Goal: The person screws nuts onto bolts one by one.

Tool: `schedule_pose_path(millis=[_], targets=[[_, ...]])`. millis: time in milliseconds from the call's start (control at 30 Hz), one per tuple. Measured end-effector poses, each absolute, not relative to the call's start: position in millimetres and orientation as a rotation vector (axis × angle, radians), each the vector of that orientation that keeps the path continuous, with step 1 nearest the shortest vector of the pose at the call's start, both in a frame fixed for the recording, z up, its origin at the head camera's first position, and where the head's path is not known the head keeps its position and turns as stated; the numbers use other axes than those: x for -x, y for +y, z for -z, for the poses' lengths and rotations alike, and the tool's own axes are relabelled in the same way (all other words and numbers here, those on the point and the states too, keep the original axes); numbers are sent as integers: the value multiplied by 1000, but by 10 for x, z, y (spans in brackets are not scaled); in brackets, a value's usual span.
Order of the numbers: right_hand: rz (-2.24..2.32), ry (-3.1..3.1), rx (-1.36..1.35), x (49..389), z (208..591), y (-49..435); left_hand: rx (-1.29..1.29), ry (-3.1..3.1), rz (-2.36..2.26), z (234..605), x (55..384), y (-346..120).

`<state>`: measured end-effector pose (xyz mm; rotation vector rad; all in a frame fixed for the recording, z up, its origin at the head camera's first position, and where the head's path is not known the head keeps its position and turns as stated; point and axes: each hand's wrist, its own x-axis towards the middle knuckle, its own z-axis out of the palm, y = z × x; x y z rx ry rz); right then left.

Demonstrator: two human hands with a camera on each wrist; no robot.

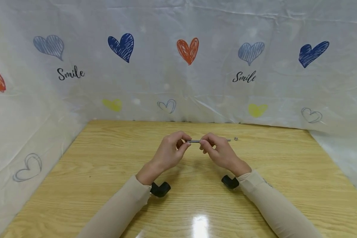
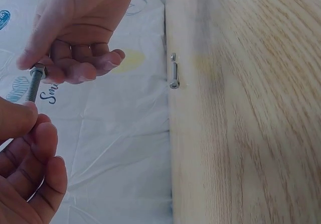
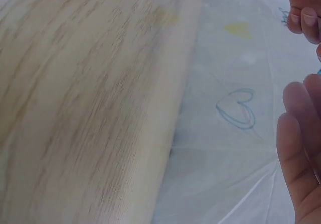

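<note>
A threaded metal bolt (image 1: 194, 141) is held level above the table between both hands. My left hand (image 1: 170, 149) pinches it at its left end with thumb and fingertips. At the other end my right hand (image 1: 219, 150) pinches a hex nut (image 2: 38, 70) on the bolt's thread, thumb against it, in the left wrist view. Its other fingers are loosely bent beneath. In the right wrist view only parts of the fingers (image 3: 293, 153) show, and the bolt is out of sight.
Beyond the right hand lie a second bolt (image 2: 174, 75) and a loose nut (image 1: 236, 138) on the wooden table (image 1: 113, 155). A white sheet (image 1: 154, 79) with printed hearts hangs along the table's back and sides. Black curved pieces (image 1: 160, 189) sit at both wrists.
</note>
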<state>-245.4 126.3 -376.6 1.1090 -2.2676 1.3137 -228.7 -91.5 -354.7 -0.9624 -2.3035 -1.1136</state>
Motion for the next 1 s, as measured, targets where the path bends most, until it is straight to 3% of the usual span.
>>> schedule_pose_path(millis=[333,667,1000], targets=[[-1366,-2184,-1128,2431,3753,1249,958,-2312,1123,3552,2281,-907],[-1456,-2215,-1119,2216,3502,1169,939,-2318,1127,3553,2270,-916],[-1412,-2278,-1082,2443,3784,1228,937,-2311,1116,3543,2261,-922]])
